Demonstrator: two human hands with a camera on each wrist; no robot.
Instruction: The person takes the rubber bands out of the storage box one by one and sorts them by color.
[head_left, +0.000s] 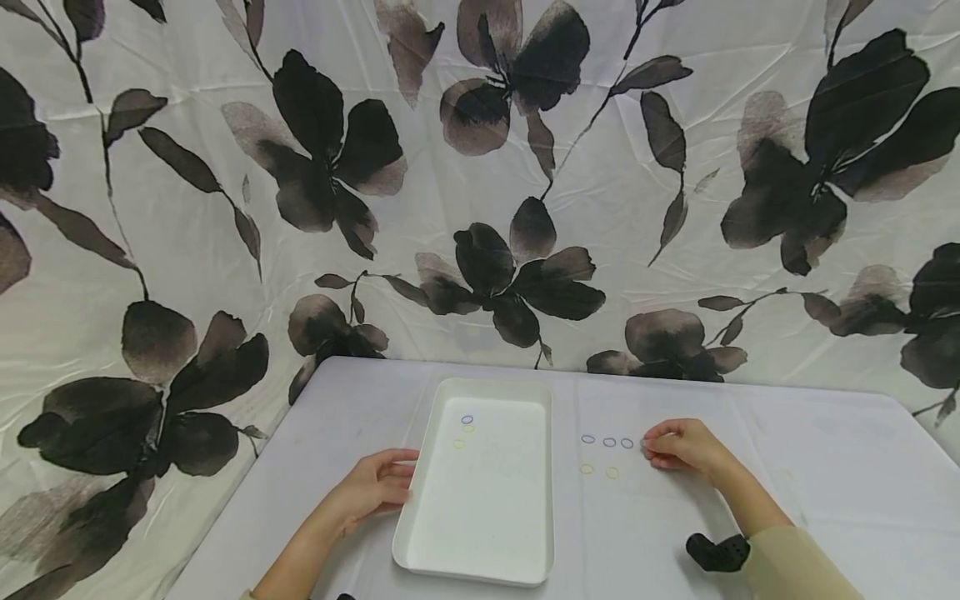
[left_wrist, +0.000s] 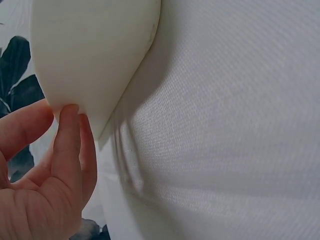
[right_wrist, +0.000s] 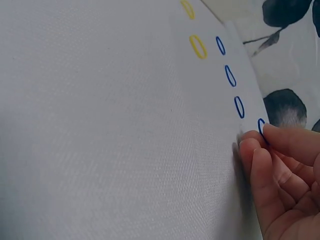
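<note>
In the head view, my right hand [head_left: 686, 446] is over the right part of the table. Its fingertips pinch a small blue ring [right_wrist: 261, 127], seen edge-on in the right wrist view. Left of it, three blue rings [head_left: 609, 442] lie in a row on the cloth, with two yellow rings [head_left: 612, 472] in front of them. My left hand [head_left: 369, 487] touches the left side of a white tray [head_left: 540, 500]; the left wrist view has its fingertips against the tray's outer wall. Inside the tray lie one blue ring [head_left: 467, 419] and two yellow rings [head_left: 459, 444].
A white cloth [head_left: 637, 533] covers the table. Behind it hangs a floral curtain [head_left: 420, 208] with dark blossoms, which also runs along the left side. A black strap piece [head_left: 717, 553] sits at my right wrist.
</note>
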